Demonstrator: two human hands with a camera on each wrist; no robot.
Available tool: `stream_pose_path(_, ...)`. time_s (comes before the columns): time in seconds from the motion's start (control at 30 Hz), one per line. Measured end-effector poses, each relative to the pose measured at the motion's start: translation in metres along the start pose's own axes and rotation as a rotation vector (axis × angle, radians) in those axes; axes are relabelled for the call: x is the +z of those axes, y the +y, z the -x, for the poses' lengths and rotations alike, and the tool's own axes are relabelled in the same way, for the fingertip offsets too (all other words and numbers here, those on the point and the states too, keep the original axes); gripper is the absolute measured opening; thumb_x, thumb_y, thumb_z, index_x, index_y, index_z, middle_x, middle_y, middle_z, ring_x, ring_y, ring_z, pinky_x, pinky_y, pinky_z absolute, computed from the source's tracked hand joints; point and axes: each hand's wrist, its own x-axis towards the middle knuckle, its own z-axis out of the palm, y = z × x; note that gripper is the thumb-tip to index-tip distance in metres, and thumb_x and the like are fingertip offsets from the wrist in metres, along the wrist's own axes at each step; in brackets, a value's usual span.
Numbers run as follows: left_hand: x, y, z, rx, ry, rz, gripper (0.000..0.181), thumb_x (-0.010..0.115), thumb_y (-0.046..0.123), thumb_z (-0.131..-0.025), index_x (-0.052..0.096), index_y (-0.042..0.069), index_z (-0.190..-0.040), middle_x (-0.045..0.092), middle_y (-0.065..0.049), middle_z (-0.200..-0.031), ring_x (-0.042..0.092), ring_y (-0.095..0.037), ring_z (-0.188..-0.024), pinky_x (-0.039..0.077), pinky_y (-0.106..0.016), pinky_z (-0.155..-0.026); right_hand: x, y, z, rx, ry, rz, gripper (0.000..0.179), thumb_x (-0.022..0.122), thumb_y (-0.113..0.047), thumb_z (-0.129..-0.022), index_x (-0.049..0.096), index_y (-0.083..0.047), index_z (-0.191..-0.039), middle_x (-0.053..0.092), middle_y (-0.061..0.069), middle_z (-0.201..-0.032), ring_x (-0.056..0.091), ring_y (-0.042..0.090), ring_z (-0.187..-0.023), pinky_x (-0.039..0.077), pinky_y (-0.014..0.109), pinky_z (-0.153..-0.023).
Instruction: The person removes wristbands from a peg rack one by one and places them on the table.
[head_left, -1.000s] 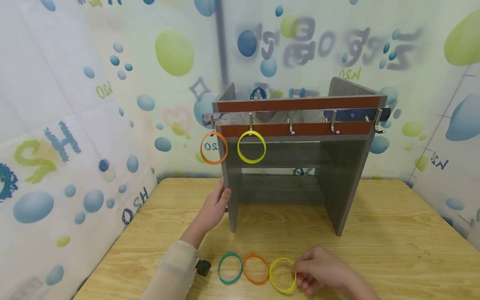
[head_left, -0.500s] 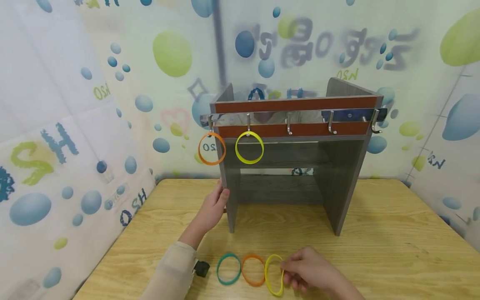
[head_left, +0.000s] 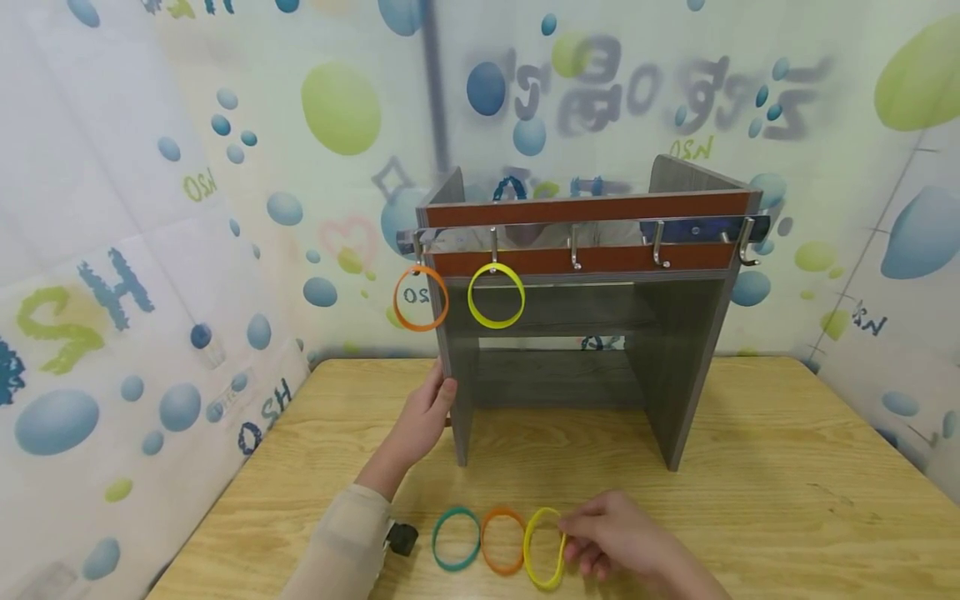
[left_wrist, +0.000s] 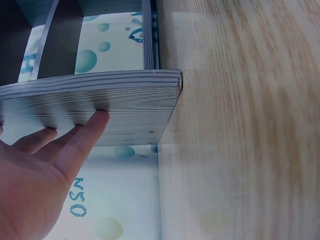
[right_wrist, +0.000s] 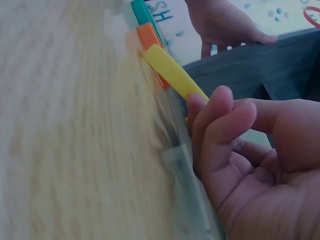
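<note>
My right hand [head_left: 618,537] pinches a yellow wristband [head_left: 527,550] at its right side. The band looks narrowed into an oval, its left edge close beside an orange wristband [head_left: 501,572] on the table. A teal wristband [head_left: 455,568] lies left of that. In the right wrist view the yellow band [right_wrist: 172,70] slants up from the fingertips, overlapping the orange one. My left hand [head_left: 426,421] rests against the left side panel of a grey wooden shelf [head_left: 463,425]; in the left wrist view its extended fingers [left_wrist: 90,132] press the outer face.
A metal hook rail [head_left: 611,235] crosses the shelf's top front. An orange wristband [head_left: 422,328] hangs on its leftmost hook, a yellow wristband [head_left: 497,325] on the second; the other hooks [head_left: 574,250] are bare. Patterned curtains [head_left: 337,275] surround the wooden table [head_left: 787,500].
My right hand has shifted left with the yellow wristband, which has gone from round to a narrower oval. The left hand keeps its place on the panel.
</note>
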Motion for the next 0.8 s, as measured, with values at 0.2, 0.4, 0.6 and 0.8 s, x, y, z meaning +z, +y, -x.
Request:
stream_pose_path(0.2, 0.001, -0.001, 0.001, -0.001, 0.013, 0.005, 0.062, 0.033, 0.047, -0.117, 0.012, 0.032, -0.173, 0.041, -0.017, -0.170, 0.059, -0.046, -0.139, 0.065, -0.052, -0.092, -0.008, 0.000, 0.003, 0.029, 0.018, 0.033, 0.026, 0.066, -0.018, -0.104, 0.074, 0.006, -0.107, 0.071, -0.002, -0.071, 0.061, 0.004, -0.057, 0.049, 0.017, -0.053)
stream_pose_path(0.4, 0.001, -0.003, -0.001, 0.006, 0.011, -0.002, 0.062, 0.033, 0.048, -0.116, 0.012, 0.033, -0.173, 0.040, -0.018, -0.170, 0.056, -0.048, -0.142, 0.065, -0.053, -0.092, -0.015, 0.000, 0.005, 0.022, 0.046, 0.039, 0.025, 0.065, -0.016, -0.104, 0.073, 0.007, -0.102, 0.073, -0.001, -0.071, 0.061, 0.004, -0.056, 0.050, 0.017, -0.052)
stream_pose_path(0.6, 0.001, -0.005, -0.001, 0.013, 0.004, 0.000, 0.062, 0.031, 0.050, -0.116, 0.012, 0.033, -0.173, 0.043, -0.020, -0.168, 0.058, -0.048, -0.140, 0.065, -0.054, -0.092, -0.012, -0.001, 0.005, 0.015, 0.043, 0.056, 0.024, 0.065, -0.017, -0.103, 0.072, 0.003, -0.093, 0.072, -0.001, -0.070, 0.061, 0.006, -0.057, 0.050, 0.018, -0.052)
stream_pose_path(0.8, 0.001, -0.004, -0.001, 0.002, 0.005, -0.001, 0.063, 0.032, 0.049, -0.116, 0.010, 0.032, -0.173, 0.037, -0.019, -0.171, 0.054, -0.048, -0.143, 0.065, -0.054, -0.093, -0.003, 0.000, 0.003, 0.038, 0.014, 0.055, 0.027, 0.064, -0.018, -0.104, 0.075, 0.004, -0.094, 0.073, -0.001, -0.072, 0.063, 0.006, -0.058, 0.051, 0.017, -0.052)
